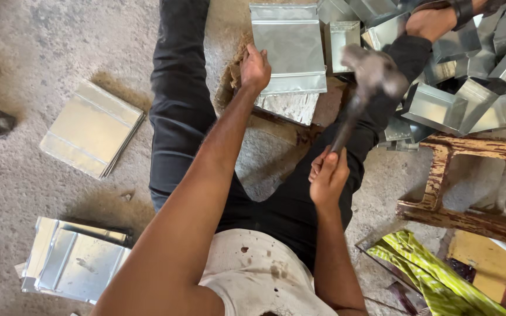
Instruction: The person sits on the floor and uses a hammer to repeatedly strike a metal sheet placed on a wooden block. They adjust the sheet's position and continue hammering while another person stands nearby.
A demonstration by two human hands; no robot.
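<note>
Left hand (255, 69) grips metal sheet (289, 48); right hand (328, 175) clenches blurred hammer (363, 82), seemingly mid-swing; rough concrete floor (42, 52).

Silvery-grey metal sheet (289, 50), black trousers (177, 105), stained white shirt (259, 272), green-and-yellow striped cloth (428, 272).

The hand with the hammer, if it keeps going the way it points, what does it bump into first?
Probably the hammer in the right hand would land on the folded metal sheet that the left hand steadies, or the finished trays beside it; depth is hard to judge.
</note>
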